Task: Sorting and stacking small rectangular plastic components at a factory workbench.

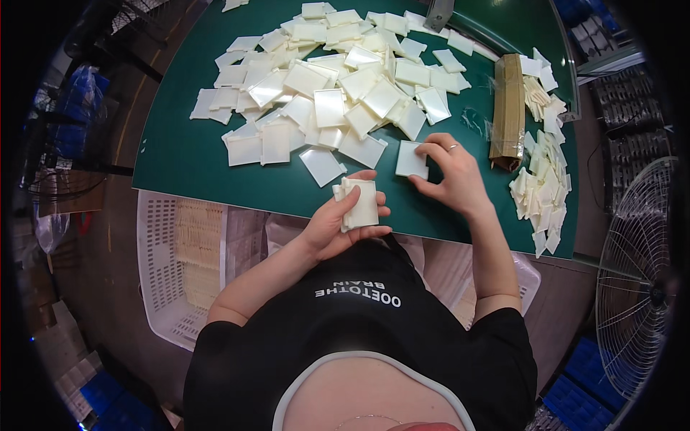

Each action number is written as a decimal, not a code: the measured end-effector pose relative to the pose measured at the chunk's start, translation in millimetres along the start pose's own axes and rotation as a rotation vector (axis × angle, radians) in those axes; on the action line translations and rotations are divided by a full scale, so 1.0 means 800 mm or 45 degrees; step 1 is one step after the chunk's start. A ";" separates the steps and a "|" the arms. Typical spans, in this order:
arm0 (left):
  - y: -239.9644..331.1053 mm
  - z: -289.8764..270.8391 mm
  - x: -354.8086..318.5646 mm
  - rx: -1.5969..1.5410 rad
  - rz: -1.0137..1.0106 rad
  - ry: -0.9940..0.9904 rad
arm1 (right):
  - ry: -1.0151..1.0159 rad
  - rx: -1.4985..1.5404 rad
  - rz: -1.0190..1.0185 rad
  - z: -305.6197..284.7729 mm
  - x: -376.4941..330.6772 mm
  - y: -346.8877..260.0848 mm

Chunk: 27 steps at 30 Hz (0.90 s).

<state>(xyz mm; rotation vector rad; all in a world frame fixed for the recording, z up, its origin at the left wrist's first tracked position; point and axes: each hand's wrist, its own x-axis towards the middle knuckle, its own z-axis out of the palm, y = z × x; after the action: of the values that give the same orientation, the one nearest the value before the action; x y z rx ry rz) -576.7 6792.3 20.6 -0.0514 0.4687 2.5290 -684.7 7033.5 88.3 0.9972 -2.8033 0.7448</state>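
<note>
A small stack of cream plastic plates (365, 205) rests in my left hand (334, 223), with the thumb over the top and the fingers wrapped beneath. To its right, my right hand (456, 172) grips a single white plastic plate (410, 159) by its right edge, thumb and fingers curled round it. That plate is on or just above the green table; I cannot tell which. Beyond both hands spreads a large loose heap of similar plates (329, 108), flat and square with small tabs on some edges.
The green table (172, 154) has a long cardboard piece (508, 108) standing at the right. Past it lies a pile of thin cream plastic pieces (543, 190). Under the front edge, a white crate (159, 266) holds stacked plates. A wire-guarded fan (632, 280) stands at the right.
</note>
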 end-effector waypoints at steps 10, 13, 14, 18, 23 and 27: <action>-0.013 0.029 0.018 -0.055 -0.212 0.048 | -0.113 0.290 -0.227 -0.021 0.034 -0.049; -0.017 0.024 0.021 0.063 -0.208 0.041 | 0.315 -0.082 -0.185 0.010 0.055 0.008; -0.016 0.022 0.020 0.014 -0.173 0.046 | 0.296 -0.134 -0.107 0.029 0.058 0.023; -0.015 0.016 0.019 -0.254 -0.117 0.043 | 0.143 -0.129 0.080 0.032 0.053 0.028; -0.016 0.018 0.023 -0.454 -0.074 -0.012 | 0.369 -0.044 -0.046 0.045 0.045 0.032; -0.018 0.015 0.024 -0.468 -0.096 -0.045 | 0.251 -0.238 0.088 0.040 0.052 0.023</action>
<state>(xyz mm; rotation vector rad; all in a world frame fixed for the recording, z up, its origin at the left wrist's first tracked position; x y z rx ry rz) -584.6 6817.6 25.1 -0.1587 -0.0164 2.5047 -725.8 7006.6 61.7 0.7564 -2.6867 0.5423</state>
